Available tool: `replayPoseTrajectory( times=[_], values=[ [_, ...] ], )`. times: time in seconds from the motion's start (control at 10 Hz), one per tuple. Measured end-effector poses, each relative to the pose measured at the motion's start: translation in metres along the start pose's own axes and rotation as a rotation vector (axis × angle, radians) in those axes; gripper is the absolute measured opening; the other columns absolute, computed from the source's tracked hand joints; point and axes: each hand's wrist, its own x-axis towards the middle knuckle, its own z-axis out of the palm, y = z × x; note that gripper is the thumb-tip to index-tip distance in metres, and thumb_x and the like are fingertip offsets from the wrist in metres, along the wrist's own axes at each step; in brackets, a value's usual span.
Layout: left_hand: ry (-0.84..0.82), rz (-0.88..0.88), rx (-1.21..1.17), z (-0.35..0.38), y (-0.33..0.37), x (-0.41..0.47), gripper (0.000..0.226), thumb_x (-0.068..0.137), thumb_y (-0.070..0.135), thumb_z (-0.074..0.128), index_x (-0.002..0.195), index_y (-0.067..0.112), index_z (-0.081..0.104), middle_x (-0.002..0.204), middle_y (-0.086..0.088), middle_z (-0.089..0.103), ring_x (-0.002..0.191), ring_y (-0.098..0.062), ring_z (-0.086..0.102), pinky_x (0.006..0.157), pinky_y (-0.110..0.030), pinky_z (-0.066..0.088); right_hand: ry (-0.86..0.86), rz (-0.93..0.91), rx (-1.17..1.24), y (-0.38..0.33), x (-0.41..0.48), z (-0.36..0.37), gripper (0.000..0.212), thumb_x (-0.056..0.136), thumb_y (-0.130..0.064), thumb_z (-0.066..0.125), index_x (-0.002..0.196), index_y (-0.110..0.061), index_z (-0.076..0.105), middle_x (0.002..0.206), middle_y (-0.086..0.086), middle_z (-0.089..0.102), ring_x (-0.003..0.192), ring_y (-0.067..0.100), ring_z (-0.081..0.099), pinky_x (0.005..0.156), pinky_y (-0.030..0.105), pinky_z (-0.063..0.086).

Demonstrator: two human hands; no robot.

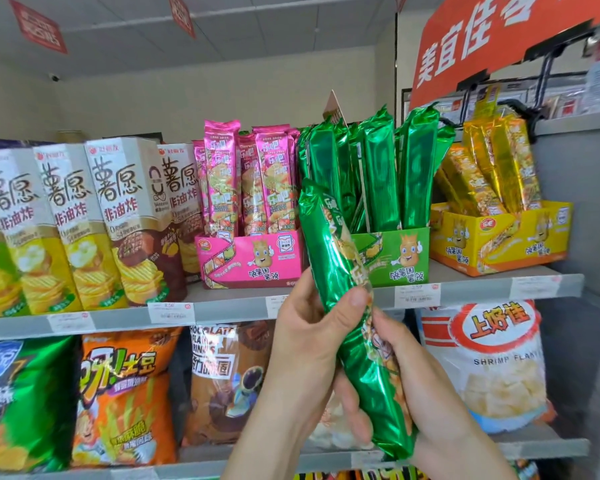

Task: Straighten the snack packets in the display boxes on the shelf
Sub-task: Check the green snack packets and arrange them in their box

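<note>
Both hands grip one green snack packet [350,327], left hand [312,344] at nine o'clock, right hand [426,386] at four. The green display box [395,254] stands on the shelf [222,308] at twelve.

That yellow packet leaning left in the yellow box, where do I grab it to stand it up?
Take the leaning yellow packet by its free upper end, grip coming from above and the front: its lower end sits down inside the yellow box, and taller packets crowd its right.
</note>
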Motion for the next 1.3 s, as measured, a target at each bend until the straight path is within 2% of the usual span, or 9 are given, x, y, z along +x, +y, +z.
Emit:
replayPoseTrajectory(
  times=[0.1,0.2,0.3,0.4,0.5,0.6,1.0,1.2,1.3],
  values=[
    [0.027,0.016,-0.024,-0.001,0.005,-0.002,0.037,0.064,0.034,0.079,0.098,0.022,0.074,0.085,-0.006,0.073,0.064,-0.014,0.066,0.056,-0.023,0.054,-0.031,0.071,0.144,0.001,0.002,0.0,0.077,0.07,-0.068,0.064,0.103,0.001,0.068,0.078,0.006,0.069,0.061,0.018,0.065,0.057,0.027,0.052],
    [0.069,-0.006,-0.061,-0.003,0.01,-0.001,0.04,0.066,0.043,0.074,0.101,0.023,0.071,0.08,-0.009,0.069,0.039,-0.013,0.056,0.034,-0.02,0.045,-0.033,0.112,0.393,-0.011,0.011,0.008,0.041,0.072,-0.032,0.071,0.06,0.007,0.07,0.049,0.015,0.063,0.037,0.016,0.062,0.036,0.018,0.046],
    [0.101,0.01,-0.203,-0.007,0.015,0.003,0.045,0.071,0.04,0.069,0.106,0.013,0.069,0.099,-0.011,0.074,0.059,-0.012,0.065,0.046,-0.021,0.051,-0.25,0.198,0.47,-0.007,0.002,0.011,0.054,0.103,-0.036,0.036,0.095,0.009,0.063,0.059,0.014,0.063,0.039,0.012,0.058,0.037,0.017,0.045],
    [0.081,-0.022,-0.275,-0.007,0.017,0.007,0.05,0.08,0.042,0.065,0.118,0.009,0.064,0.114,-0.015,0.068,0.074,-0.015,0.062,0.056,-0.021,0.05,-0.302,0.157,0.54,0.003,-0.011,0.013,0.047,0.095,-0.05,0.048,0.114,-0.011,0.067,0.066,0.014,0.058,0.038,0.016,0.052,0.034,0.02,0.038],
    [0.157,-0.084,-0.255,-0.007,0.011,0.007,0.071,0.079,0.045,0.072,0.134,0.005,0.051,0.128,-0.011,0.062,0.115,-0.024,0.06,0.099,-0.039,0.045,0.035,0.004,0.288,0.0,-0.009,0.015,0.051,0.076,-0.048,0.068,0.103,-0.006,0.07,0.059,0.016,0.056,0.036,0.016,0.047,0.034,0.018,0.031],
    [0.179,-0.015,-0.061,-0.008,0.005,0.004,0.059,0.07,0.05,0.072,0.113,0.011,0.062,0.113,-0.007,0.071,0.109,-0.02,0.065,0.098,-0.04,0.048,0.253,-0.112,0.027,-0.002,-0.009,0.017,0.039,0.065,-0.056,0.077,0.092,-0.028,0.077,0.065,0.009,0.066,0.052,0.015,0.058,0.038,0.019,0.039],
    [0.023,0.161,0.047,-0.003,0.002,-0.001,0.026,0.075,0.023,0.07,0.101,0.018,0.069,0.093,-0.003,0.073,0.085,-0.015,0.068,0.075,-0.026,0.056,0.517,-0.574,-0.56,0.007,-0.014,0.016,0.04,0.076,-0.068,0.054,0.105,-0.04,0.06,0.082,-0.013,0.067,0.069,0.008,0.061,0.057,0.014,0.044],
    [0.022,0.09,-0.062,-0.002,0.009,-0.001,0.016,0.084,0.016,0.059,0.097,0.016,0.069,0.086,-0.015,0.064,0.064,-0.027,0.054,0.044,-0.029,0.046,0.274,-0.331,-0.126,0.005,-0.016,0.016,0.048,0.065,-0.076,0.061,0.102,-0.045,0.069,0.08,-0.003,0.072,0.06,0.014,0.064,0.055,0.02,0.049],
    [0.048,0.052,-0.12,-0.004,0.011,0.0,0.016,0.086,0.017,0.052,0.092,0.015,0.067,0.083,-0.018,0.06,0.062,-0.028,0.047,0.044,-0.026,0.042,0.072,-0.273,0.164,0.003,-0.014,0.014,0.066,0.061,-0.065,0.078,0.109,-0.021,0.071,0.073,0.018,0.066,0.053,0.026,0.057,0.05,0.031,0.045]
  ],
)
